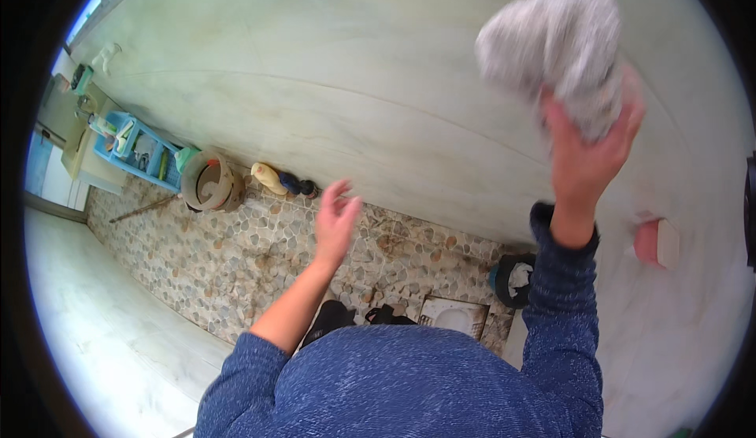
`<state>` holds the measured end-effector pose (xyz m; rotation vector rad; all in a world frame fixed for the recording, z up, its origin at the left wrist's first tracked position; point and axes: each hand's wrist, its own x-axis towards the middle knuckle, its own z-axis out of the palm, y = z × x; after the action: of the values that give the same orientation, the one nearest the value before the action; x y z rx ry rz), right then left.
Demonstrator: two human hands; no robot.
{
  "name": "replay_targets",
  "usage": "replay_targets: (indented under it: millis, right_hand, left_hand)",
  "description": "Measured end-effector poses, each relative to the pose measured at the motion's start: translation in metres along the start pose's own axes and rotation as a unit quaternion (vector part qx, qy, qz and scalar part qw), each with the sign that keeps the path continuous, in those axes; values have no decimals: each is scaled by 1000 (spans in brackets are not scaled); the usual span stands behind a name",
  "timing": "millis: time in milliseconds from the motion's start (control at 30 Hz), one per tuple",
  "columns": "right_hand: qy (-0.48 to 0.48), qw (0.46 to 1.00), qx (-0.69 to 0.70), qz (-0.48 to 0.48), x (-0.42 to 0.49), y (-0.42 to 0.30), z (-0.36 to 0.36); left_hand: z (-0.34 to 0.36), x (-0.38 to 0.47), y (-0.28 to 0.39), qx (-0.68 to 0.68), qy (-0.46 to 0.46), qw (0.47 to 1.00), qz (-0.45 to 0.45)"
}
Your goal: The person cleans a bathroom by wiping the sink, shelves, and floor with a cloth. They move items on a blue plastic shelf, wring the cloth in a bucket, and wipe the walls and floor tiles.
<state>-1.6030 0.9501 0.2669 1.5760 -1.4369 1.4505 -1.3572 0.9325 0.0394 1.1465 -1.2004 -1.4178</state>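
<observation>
A grey-white cloth (555,36), blurred by motion, is bunched in my right hand (587,154). The hand is raised before the pale tiled wall (366,48); whether the cloth touches the wall I cannot tell. My left hand (338,222) hangs in the air above the pebble-patterned floor (260,255), its fingers slightly curled and apart, holding nothing. Beyond it, at the foot of the wall, lie or stand a cream bottle (269,178) and a dark bottle (289,183).
A blue plastic rack (139,148) with toiletries and a bucket (207,184) stand along the wall at left, near a thin stick (142,209). A squat toilet (453,315) and a black bin (511,281) are low right. A pink holder (648,242) projects from the right wall.
</observation>
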Motion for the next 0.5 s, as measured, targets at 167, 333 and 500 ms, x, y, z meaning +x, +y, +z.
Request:
replay_targets:
  millis: [167,333,500]
  right_hand:
    - [71,913,-347,-200,-63,55,134]
    - [-219,945,-237,-44,-347,77,231]
    - [-639,717,-274,53,-501,161,191]
  left_hand:
    - [-101,-1,-129,-42,141,983,-113]
    - [-163,-44,-217,-39,221,954,-196]
    - [-195,-74,-278,-14,311,917,-248]
